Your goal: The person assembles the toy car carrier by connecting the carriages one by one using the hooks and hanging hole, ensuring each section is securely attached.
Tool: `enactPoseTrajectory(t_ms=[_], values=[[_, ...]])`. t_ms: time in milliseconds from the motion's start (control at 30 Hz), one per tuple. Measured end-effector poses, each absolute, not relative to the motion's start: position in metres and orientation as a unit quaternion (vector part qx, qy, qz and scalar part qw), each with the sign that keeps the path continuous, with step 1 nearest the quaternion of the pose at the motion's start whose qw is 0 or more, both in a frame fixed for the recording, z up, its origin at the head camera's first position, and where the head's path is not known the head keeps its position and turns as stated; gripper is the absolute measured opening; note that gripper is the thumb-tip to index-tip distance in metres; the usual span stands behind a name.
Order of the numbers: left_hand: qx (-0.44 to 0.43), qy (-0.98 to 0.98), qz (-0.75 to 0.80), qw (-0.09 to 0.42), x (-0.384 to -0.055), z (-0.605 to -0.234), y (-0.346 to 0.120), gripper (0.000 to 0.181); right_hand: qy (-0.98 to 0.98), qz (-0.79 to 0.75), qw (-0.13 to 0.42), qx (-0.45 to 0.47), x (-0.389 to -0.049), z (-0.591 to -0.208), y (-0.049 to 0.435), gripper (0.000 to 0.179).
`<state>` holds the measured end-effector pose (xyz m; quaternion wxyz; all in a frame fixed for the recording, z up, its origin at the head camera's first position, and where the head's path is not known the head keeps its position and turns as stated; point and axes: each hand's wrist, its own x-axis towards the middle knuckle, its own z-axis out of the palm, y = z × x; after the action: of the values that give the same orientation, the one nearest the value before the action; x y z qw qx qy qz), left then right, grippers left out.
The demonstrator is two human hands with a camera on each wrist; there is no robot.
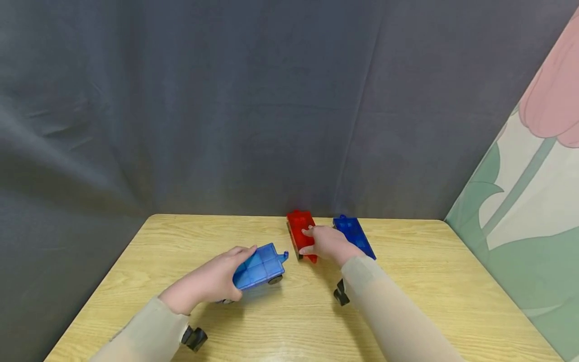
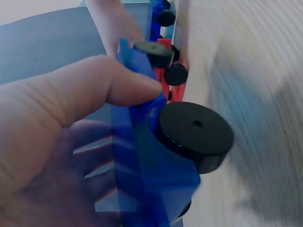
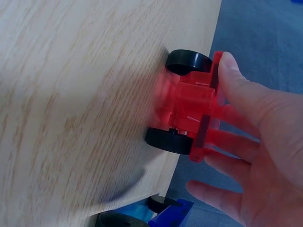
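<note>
My left hand (image 1: pixel 219 276) grips a translucent blue toy car base (image 1: pixel 259 266) with black wheels and a small hitch at its far right end. In the left wrist view, the thumb presses the side of this blue base (image 2: pixel 142 142) beside a wheel, with the fingers across its top plate. At the back of the table, my right hand (image 1: pixel 327 244) holds a red toy car base (image 1: pixel 300 231). Its thumb is at one edge of the red base (image 3: pixel 194 101), and several fingers show through the translucent plate; the wheels are at the tabletop.
A second blue toy car base (image 1: pixel 355 234) stands right of the red one, partly hidden by my right hand. The wooden table (image 1: pixel 289 332) ends at a dark grey curtain (image 1: pixel 253 110). Fabric with a tulip print (image 1: pixel 534 216) hangs along the right side.
</note>
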<state>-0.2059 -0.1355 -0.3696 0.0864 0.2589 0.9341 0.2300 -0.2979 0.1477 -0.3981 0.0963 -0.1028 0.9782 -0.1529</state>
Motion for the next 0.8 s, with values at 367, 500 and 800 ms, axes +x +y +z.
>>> enactPoseTrajectory(t_ms=[367, 500, 800], values=[[0.303, 0.915, 0.208, 0.167, -0.207, -0.378, -0.155, 0.099, 0.979, -0.154, 0.098, -0.091, -0.3, -0.398, 0.148, 0.071], [0.3, 0.913, 0.206, 0.181, -0.206, -0.382, -0.16, 0.101, 0.979, -0.154, 0.095, -0.097, -0.3, -0.398, 0.147, 0.07], [0.294, 0.92, 0.189, 0.18, -0.208, -0.388, -0.167, 0.098, 0.979, -0.154, 0.098, -0.094, -0.301, -0.399, 0.147, 0.07]])
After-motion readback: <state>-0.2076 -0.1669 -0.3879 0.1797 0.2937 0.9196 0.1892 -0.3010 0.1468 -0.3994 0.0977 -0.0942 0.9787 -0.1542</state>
